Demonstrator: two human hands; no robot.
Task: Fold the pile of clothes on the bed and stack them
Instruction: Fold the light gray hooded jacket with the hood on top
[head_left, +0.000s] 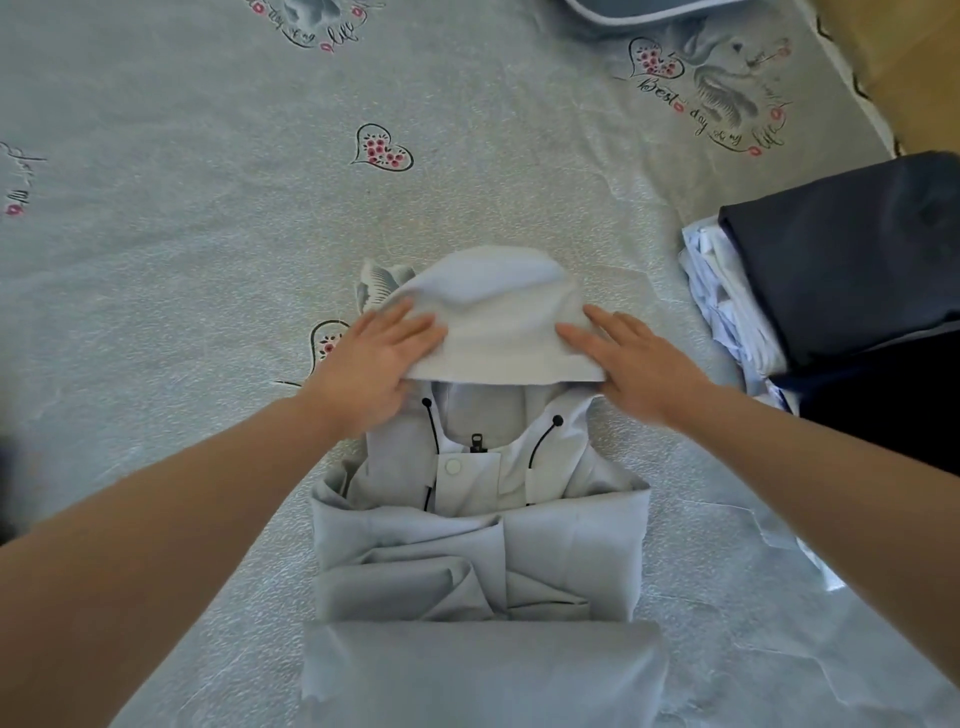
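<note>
Fingers (410, 322) of the left hand (371, 358) lie straight and loosely spread on the left edge of the hood (498, 322), thumb tucked under the hood's front rim; fingers of the right hand (631, 358) likewise straight and spread, flat on the hood's right edge — neither hand curls round the cloth; both press it flat.

Jacket (483, 525): pale grey, thin fabric, lying front-up on the bed (208, 234) directly below the camera; sleeves folded across the chest in overlapping creases; lower body folded into a flat band nearest the viewer; black zip pull, one white snap button and two black drawcords with round stoppers visible at the collar; hood turned down toward the collar, its rim just above the zip.

Stack of folded clothes (852, 270) sits at the right edge of the bed, well apart from the jacket — dark navy piece on top, white pieces beneath; bedsheet grey with heart and script prints.
</note>
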